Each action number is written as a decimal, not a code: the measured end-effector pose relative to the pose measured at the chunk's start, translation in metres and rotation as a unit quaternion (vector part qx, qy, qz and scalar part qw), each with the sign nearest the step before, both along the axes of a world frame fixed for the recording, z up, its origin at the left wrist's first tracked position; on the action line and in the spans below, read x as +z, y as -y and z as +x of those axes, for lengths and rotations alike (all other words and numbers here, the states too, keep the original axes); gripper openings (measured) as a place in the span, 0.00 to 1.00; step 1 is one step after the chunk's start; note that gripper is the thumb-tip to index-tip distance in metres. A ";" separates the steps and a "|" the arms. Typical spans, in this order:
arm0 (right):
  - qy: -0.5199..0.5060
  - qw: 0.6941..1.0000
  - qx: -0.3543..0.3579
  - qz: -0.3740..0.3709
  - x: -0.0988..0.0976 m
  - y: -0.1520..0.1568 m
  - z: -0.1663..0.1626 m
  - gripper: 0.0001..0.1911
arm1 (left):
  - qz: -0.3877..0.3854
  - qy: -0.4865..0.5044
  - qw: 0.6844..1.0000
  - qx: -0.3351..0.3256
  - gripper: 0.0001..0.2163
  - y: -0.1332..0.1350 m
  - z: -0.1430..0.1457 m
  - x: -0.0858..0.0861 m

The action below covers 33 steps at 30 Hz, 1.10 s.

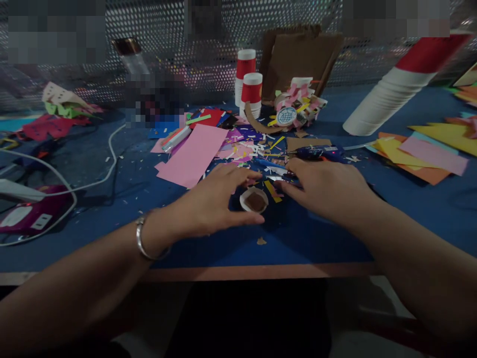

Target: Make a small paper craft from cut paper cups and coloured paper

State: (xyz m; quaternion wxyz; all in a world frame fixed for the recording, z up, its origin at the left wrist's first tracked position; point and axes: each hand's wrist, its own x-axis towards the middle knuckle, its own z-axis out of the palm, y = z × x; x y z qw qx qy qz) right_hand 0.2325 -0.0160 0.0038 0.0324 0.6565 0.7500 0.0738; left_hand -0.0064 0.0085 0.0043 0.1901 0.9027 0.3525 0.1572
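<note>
A small white paper cup base with a brown disc inside lies on the blue table. My left hand rests just left of it, fingers spread and thumb touching its rim. My right hand lies palm down to its right, fingers extended toward a yellow paper strip and silvery scraps. Neither hand grips anything that I can see. A bracelet circles my left wrist.
Pink paper sheet, coloured paper scraps and a blue tool lie beyond the hands. Two red-and-white cups, brown cardboard, a stack of cups, paper sheets at right, a white cable at left.
</note>
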 end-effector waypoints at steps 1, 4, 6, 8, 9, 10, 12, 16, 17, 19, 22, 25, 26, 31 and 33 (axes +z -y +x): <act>-0.001 1.000 -0.005 -0.001 0.001 0.000 0.000 0.21 | -0.017 0.016 1.000 0.017 0.29 -0.010 -0.008 0.004; -0.004 1.000 -0.015 -0.008 0.005 -0.002 0.000 0.23 | 0.034 0.058 0.985 0.161 0.23 -0.048 -0.038 0.008; -0.008 1.000 -0.019 -0.016 0.007 -0.003 0.001 0.23 | 0.056 0.036 0.972 0.224 0.32 -0.070 -0.055 0.003; -0.016 0.999 -0.019 -0.026 0.009 -0.003 0.001 0.23 | 0.025 -0.051 0.971 0.231 0.43 -0.083 -0.062 -0.003; -0.020 0.999 -0.018 -0.026 0.009 -0.003 0.000 0.23 | 0.029 -0.101 0.967 0.233 0.45 -0.086 -0.062 -0.006; -0.024 0.999 -0.015 -0.021 0.009 -0.003 0.000 0.22 | 0.043 -0.140 0.964 0.221 0.45 -0.086 -0.060 -0.008; -0.032 0.999 -0.009 -0.009 0.009 -0.002 0.001 0.22 | 0.064 -0.181 0.956 0.222 0.42 -0.083 -0.054 -0.009; -0.042 0.999 -0.003 0.002 0.009 -0.002 0.002 0.24 | 0.089 -0.217 0.942 0.241 0.32 -0.078 -0.049 -0.002; -0.046 0.999 -0.001 0.005 0.009 -0.002 0.002 0.24 | 0.097 -0.226 0.939 0.240 0.28 -0.078 -0.049 0.000; -0.054 0.998 0.005 0.012 0.009 -0.002 0.003 0.23 | 0.112 -0.233 0.936 0.238 0.18 -0.078 -0.051 0.004; -0.057 0.998 0.012 0.019 0.010 -0.002 0.003 0.22 | 0.130 -0.225 0.932 0.251 0.13 -0.077 -0.050 0.010; -0.059 0.998 0.015 0.012 0.011 -0.002 0.003 0.22 | 0.158 -0.205 0.929 0.266 0.12 -0.072 -0.045 0.021; -0.060 0.998 0.014 0.010 0.011 -0.002 0.003 0.23 | 0.177 -0.191 0.927 0.269 0.13 -0.070 -0.043 0.026; -0.050 0.999 0.008 0.002 0.009 -0.004 0.003 0.22 | 0.296 -0.116 0.911 0.264 0.13 -0.074 -0.034 0.051; -0.050 0.999 0.008 0.004 0.009 -0.004 0.003 0.21 | 0.332 -0.104 0.901 0.258 0.11 -0.086 -0.033 0.052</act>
